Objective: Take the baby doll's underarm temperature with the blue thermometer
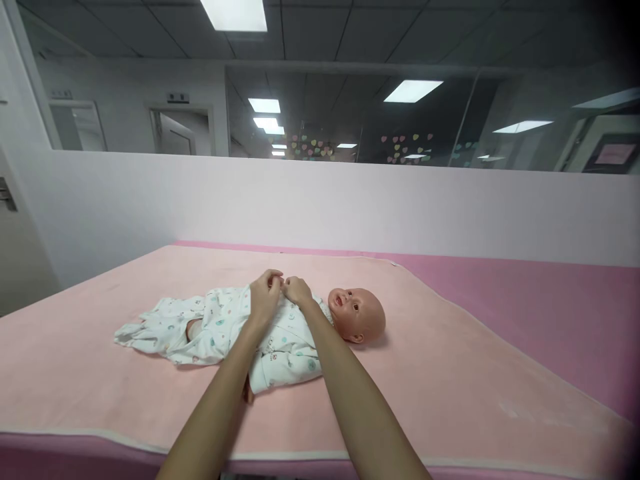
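Right now both hands meet over the chest of a baby doll (300,323) that lies on its back on a pale pink blanket (450,373). The left hand (265,298) has its fingers curled in and pinched on the front edge of the doll's white printed romper (225,327), near the middle of the chest. The right hand (297,291) sits just beside it, touching or nearly touching the left, its fingers also bent and closed on the same patch of cloth; the exact bit it grips is too small to make out. Both forearms reach in from the bottom edge of the view and cross over the doll's near side.

The doll lies roughly across the view, its bare head (357,315) to the right with the face turned up, and its legs to the left, where the romper lies loose and rumpled. A small gap in the cloth near the hip shows a bit of the doll's body.

The blanket covers a wide bench with a deeper pink surface (550,300) showing to the right and along the back. Behind it stands a low white wall (350,200) topped with glass panes, some bearing small heart stickers (310,147).
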Action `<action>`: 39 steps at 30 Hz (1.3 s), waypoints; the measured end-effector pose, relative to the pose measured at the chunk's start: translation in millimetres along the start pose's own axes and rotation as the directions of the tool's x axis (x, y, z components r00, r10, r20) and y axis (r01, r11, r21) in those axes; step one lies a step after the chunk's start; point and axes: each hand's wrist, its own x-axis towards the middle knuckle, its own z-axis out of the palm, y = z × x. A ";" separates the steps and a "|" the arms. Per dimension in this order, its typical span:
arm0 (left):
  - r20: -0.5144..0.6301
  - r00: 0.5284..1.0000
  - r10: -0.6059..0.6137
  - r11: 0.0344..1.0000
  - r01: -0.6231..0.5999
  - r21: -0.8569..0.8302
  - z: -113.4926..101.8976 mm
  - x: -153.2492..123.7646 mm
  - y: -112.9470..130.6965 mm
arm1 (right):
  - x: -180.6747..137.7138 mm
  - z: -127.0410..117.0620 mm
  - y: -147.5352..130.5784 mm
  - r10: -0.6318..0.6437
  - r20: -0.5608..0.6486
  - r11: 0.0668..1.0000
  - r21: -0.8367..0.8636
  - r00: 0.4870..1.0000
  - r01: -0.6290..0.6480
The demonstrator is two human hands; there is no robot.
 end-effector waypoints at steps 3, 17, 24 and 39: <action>0.069 0.997 0.046 0.934 -0.068 0.352 -6.9 2.9 -10.4 | 1.5 6.4 5.6 0.009 -0.002 0.998 -0.057 1.000 -0.009; 0.450 0.863 -0.231 0.677 -0.189 0.711 -2.1 9.2 -27.2 | -25.0 -10.6 -5.4 -0.126 -0.038 0.983 -0.143 0.991 0.119; 0.448 0.845 -0.291 0.691 -0.139 0.710 -0.9 8.3 -28.3 | -42.6 -106.7 64.6 0.103 -0.276 0.992 0.099 0.956 -0.078; 0.469 0.842 -0.268 0.727 -0.143 0.671 -2.5 7.0 -27.8 | -89.2 -111.0 125.0 -0.136 0.097 0.748 0.663 0.986 0.038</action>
